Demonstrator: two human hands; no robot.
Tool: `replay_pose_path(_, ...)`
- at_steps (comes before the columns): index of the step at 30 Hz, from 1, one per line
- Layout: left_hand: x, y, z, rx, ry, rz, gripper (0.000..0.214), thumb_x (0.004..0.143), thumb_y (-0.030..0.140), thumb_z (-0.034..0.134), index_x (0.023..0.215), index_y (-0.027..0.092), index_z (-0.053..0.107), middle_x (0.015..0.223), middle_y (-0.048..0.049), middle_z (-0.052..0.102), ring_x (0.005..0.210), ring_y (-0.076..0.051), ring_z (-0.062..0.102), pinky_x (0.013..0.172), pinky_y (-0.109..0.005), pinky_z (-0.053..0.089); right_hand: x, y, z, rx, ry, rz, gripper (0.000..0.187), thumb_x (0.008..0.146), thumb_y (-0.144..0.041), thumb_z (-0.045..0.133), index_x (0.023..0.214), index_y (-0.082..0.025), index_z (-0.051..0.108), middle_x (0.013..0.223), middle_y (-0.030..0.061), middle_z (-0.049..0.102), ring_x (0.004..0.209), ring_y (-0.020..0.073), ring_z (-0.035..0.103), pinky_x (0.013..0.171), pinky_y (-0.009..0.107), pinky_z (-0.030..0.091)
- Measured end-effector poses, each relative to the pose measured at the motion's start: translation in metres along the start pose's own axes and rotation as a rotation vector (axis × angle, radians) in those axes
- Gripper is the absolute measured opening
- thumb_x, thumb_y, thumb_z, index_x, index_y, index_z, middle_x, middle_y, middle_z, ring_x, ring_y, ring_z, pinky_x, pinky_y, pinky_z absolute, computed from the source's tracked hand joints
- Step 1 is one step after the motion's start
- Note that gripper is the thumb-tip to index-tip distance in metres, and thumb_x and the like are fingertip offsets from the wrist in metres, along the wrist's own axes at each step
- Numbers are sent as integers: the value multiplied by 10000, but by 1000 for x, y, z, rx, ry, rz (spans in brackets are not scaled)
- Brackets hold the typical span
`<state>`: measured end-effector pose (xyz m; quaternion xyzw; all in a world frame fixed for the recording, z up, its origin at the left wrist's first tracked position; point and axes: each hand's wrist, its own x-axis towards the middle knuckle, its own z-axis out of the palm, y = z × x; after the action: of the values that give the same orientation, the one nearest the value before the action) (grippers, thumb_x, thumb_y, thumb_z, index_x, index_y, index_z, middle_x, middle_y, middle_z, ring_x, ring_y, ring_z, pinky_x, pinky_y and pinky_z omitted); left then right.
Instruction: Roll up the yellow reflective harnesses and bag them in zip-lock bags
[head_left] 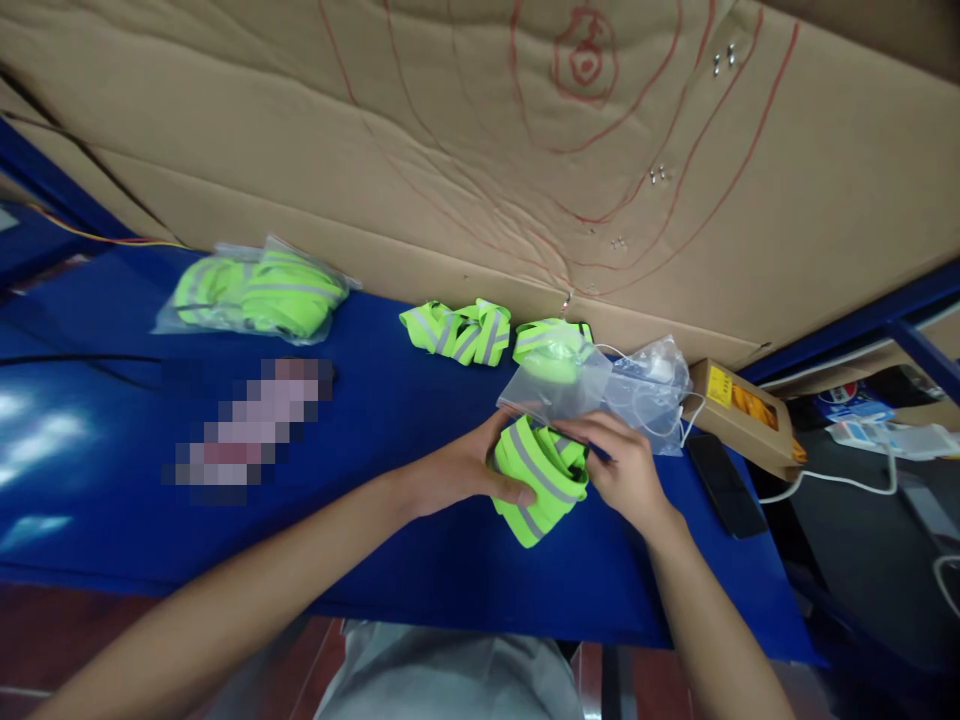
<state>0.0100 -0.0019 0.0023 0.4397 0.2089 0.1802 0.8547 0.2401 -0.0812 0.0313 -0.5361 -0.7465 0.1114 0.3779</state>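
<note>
A folded neon-green reflective strap [541,475] with grey stripes is held above the table's front half. My left hand [480,468] grips it from the left, thumb across its front. On its right side, my right hand [626,470] is closed with the fingertips at the strap's upper edge; those fingers partly hide what they pinch. Just behind the hands lie clear plastic bags [559,385]. Two more reflective straps lie near the cardboard wall, one loosely bunched [461,333] and one folded [551,345], partly covered by a bag.
At the back left, a clear bag [259,293] holds green straps. A blurred-out item [255,425] lies on the blue table [375,430]. To the right are a black phone [726,485], a cardboard box [746,415] and a white cable [825,475]. Cardboard [450,130] walls the back.
</note>
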Motion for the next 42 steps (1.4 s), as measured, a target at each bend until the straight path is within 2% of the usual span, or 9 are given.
replay_pose_path(4, 3, 1, 0, 17, -6, -65, 730, 601, 173, 978, 1268, 181, 682, 1200, -107, 774, 1126, -300, 729, 1000, -409, 560, -1, -2, 5, 147, 8, 129, 222, 1012, -211, 570, 1089, -238, 777, 979, 55, 763, 848, 186, 715, 748, 310, 561)
replay_pose_path(9, 2, 3, 5, 23, 24, -82, 719, 599, 155, 969, 1267, 190, 707, 1172, -93, 789, 1088, -276, 738, 962, -373, 572, 1, -4, 4, 293, 41, 295, 162, 1000, -335, 651, 1019, -245, 784, 926, 31, 766, 743, 161, 695, 683, 288, 561)
replay_pose_path(14, 2, 0, 7, -47, 178, -13, 653, 590, 184, 980, 1189, 176, 721, 1121, -85, 791, 1028, -267, 743, 907, -363, 575, -3, -13, 11, 102, 116, 120, 153, 1016, -219, 613, 1071, -257, 750, 915, 38, 721, 816, 184, 680, 737, 326, 554)
replay_pose_path(18, 3, -2, 8, -75, 284, 23, 643, 560, 224, 1001, 1126, 145, 705, 1047, -80, 786, 977, -262, 739, 892, -369, 560, -7, -15, 16, -20, 96, -82, 302, 998, -91, 582, 1220, -266, 689, 1014, 68, 706, 922, 205, 686, 803, 357, 567)
replay_pose_path(30, 1, -6, 14, -181, 305, 172, 637, 582, 210, 989, 1103, 174, 625, 1070, -45, 747, 996, -225, 703, 917, -342, 531, -15, 0, 23, -215, 268, -251, 375, 964, -86, 595, 1270, -297, 646, 1008, 82, 691, 906, 247, 681, 777, 417, 567)
replay_pose_path(32, 2, -8, 13, -158, 321, 205, 646, 598, 228, 984, 1116, 184, 601, 1087, -44, 737, 1014, -226, 698, 925, -346, 536, -15, 1, 29, -157, 273, -201, 320, 958, -121, 624, 1228, -293, 643, 1035, 81, 664, 954, 245, 673, 830, 420, 565)
replay_pose_path(35, 3, -10, 12, -70, 391, 285, 684, 614, 256, 978, 1148, 201, 555, 1084, -27, 719, 1029, -223, 688, 912, -337, 541, -11, -6, 42, 118, 268, 30, 209, 960, -280, 675, 1142, -272, 573, 1187, 98, 585, 1160, 252, 628, 957, 424, 557)
replay_pose_path(39, 2, -11, 15, 17, 351, 306, 712, 641, 292, 965, 1183, 214, 511, 1120, -36, 709, 1089, -248, 684, 914, -346, 553, -5, -20, 58, 535, 284, 270, 304, 961, -425, 671, 1063, -295, 416, 1349, 88, 515, 1171, 204, 627, 922, 357, 578)
replay_pose_path(42, 2, -13, 17, 2, 300, 304, 739, 680, 304, 946, 1245, 225, 477, 1222, -63, 697, 1175, -271, 671, 980, -383, 554, -4, -24, 62, 739, 286, 395, 471, 893, -486, 748, 1186, -333, 413, 1367, 73, 563, 1075, 196, 679, 872, 353, 608)
